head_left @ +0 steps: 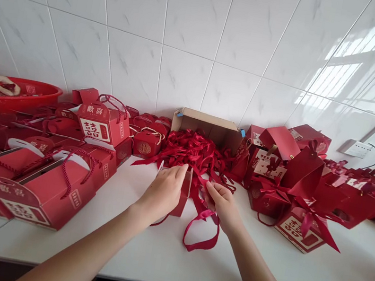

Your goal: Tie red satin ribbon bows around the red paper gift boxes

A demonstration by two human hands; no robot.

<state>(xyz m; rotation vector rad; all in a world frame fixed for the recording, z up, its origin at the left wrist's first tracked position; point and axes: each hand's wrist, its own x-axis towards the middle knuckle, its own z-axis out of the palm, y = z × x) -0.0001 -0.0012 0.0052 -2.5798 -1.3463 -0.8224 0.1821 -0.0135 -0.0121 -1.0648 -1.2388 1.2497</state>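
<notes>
In the middle of the white table stands a small red gift box (181, 202), mostly covered by my left hand (166, 188), whose fingers are closed over its top. Just to its right, my right hand (222, 201) pinches a red ribbon (199, 247) between thumb and fingers; a loop of it hangs down onto the tabletop. Beyond both hands, a heap of tangled red ribbons (195, 149) spills from a cardboard box (211, 124) lying against the wall. A cord end shows below the gift box.
Red gift boxes with rope handles (54, 185) fill the left side. Boxes with ribbon bows (302, 227) crowd the right. At far left, another person's hand (6, 85) reaches into a red plastic basket (43, 86). A power strip (357, 148) is by the tiled wall.
</notes>
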